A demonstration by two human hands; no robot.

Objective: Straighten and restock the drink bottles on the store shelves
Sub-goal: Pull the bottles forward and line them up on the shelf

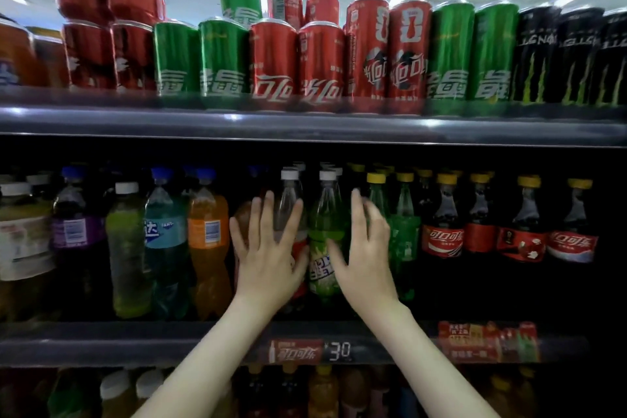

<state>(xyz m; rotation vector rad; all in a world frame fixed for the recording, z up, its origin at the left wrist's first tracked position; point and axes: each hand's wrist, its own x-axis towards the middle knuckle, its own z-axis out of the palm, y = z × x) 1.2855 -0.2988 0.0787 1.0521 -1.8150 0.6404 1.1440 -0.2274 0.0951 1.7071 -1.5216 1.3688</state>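
Observation:
On the middle shelf stands a row of drink bottles. My left hand (268, 248) lies flat, fingers spread, against a clear white-capped bottle with a red label (288, 204). Right of it stands a green white-capped bottle (324, 224). My right hand (364, 248) reaches in at that bottle's right side, fingers straight and slightly blurred, in front of a green yellow-capped bottle (402, 231). Its thumb lies across the green white-capped bottle's label. Neither hand is wrapped round a bottle.
Left of my hands stand an orange bottle (207, 241), a teal one (164, 241) and a yellow-green one (127, 248). Cola bottles (442, 231) fill the right. Cans (271, 61) line the top shelf. A price strip (305, 351) fronts the shelf edge; more bottles below.

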